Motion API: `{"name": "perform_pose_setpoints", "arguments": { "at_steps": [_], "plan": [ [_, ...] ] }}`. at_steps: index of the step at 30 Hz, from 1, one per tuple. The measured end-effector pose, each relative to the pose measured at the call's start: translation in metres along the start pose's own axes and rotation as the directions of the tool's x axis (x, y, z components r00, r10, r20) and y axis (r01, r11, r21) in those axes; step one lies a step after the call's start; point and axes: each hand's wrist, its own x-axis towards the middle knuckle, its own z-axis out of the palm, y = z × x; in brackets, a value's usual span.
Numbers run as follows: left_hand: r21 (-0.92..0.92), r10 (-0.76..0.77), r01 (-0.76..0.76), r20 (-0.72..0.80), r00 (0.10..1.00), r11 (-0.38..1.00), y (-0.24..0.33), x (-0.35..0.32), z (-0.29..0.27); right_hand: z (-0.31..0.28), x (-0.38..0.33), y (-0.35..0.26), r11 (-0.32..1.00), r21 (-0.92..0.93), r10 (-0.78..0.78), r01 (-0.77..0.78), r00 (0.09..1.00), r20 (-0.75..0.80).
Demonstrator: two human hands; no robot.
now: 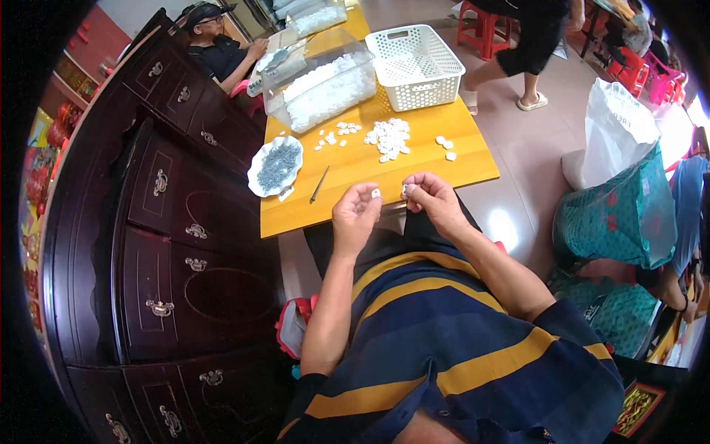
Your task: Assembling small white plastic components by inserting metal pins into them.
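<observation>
Above the near edge of the wooden table [444,172], my left hand [355,218] pinches a small white plastic piece [376,193] between thumb and fingers. Just to its right, my right hand [438,207] is closed on another small white piece [404,190] with a dark spot on it. The two pieces are a little apart. Beyond my hands lies a pile of similar white pieces [388,139], with a looser scatter [336,133] to its left and a few single ones [446,146] to its right. A thin dark pointed tool [319,185] rests left of my left hand.
A white scalloped dish [256,167] of small grey parts stands at the table's left edge. Farther back are a clear bin [276,103] of white pieces and a white perforated basket [425,96]. Dark cabinets [214,288] flank the left; teal sacks [617,211] stand right. Other people are nearby.
</observation>
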Motion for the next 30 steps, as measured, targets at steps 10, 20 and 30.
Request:
{"name": "perform_pose_setpoints", "arguments": {
  "at_steps": [10, 20, 30],
  "plan": [
    [0.109, 0.052, -0.061, 0.081, 0.995, 0.992, 0.005, -0.003, -0.001, 0.006, -0.005, 0.001, 0.999, -0.004, 0.040, -0.040, 0.995, 0.091],
    [0.087, 0.045, -0.054, 0.102, 0.994, 0.995, 0.011, -0.005, 0.003, 0.006, -0.005, 0.005, 1.000, 0.004, 0.015, -0.016, 0.992, 0.127],
    [0.127, 0.069, -0.086, 0.131, 0.989, 0.988, 0.008, -0.005, 0.001, 0.004, -0.005, 0.007, 0.998, -0.057, 0.007, 0.001, 0.990, 0.137]
  ]
}}
